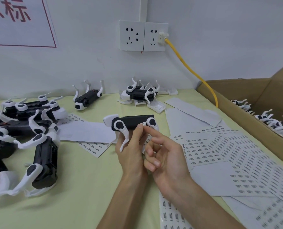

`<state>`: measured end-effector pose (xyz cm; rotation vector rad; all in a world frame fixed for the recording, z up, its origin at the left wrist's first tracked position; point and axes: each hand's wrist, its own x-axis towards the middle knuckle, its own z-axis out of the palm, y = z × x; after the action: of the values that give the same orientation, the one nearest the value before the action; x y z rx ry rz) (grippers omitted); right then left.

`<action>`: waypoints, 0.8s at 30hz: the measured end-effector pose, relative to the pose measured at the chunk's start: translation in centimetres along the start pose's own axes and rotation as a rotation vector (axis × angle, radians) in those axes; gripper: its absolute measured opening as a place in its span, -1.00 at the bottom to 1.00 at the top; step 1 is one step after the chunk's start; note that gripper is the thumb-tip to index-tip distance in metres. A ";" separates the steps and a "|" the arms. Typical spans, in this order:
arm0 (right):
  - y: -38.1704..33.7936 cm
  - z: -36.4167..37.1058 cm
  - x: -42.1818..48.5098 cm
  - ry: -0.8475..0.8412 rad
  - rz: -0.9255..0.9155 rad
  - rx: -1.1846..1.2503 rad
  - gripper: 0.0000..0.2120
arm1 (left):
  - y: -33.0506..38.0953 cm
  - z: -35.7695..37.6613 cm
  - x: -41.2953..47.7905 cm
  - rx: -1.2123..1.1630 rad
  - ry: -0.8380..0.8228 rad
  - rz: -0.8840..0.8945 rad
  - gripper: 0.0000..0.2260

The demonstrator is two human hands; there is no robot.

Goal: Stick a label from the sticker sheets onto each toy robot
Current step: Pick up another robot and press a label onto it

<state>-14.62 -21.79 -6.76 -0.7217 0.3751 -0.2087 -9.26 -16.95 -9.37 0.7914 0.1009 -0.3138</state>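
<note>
At nine o'clock a pile of toy robots (30, 138) lies on the table (88, 187). Near the centre one toy robot (132, 123) is held clear of the table, gripped from beneath by the left hand (131, 152), whose thumb is laid against a small white label (143, 124) at the three o'clock end of the black body. Just beside it, nothing is held by the right hand (167, 156): its forefinger is stretched toward the label and the other fingers are loosely curled. Sticker sheets (228, 154) are spread from three to five o'clock, and a cardboard box (253, 113) of more robots stands at two o'clock. The pressing-down step is judged to be in hand. Next, the label should be rubbed flat, the robot set aside and a fresh label peeled.
</note>
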 end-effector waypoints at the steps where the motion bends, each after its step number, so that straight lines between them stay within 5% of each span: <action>1: 0.0 0.0 0.0 -0.002 -0.001 0.000 -0.66 | 0.0 0.0 -0.1 0.002 0.001 -0.002 -0.86; 24: 0.2 -0.1 0.1 0.002 0.013 0.019 -0.64 | 0.0 -0.2 -0.1 0.001 0.024 -0.006 -0.81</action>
<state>-14.54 -21.71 -6.96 -0.6998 0.3792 -0.2001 -9.33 -16.83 -9.50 0.7963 0.1254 -0.3103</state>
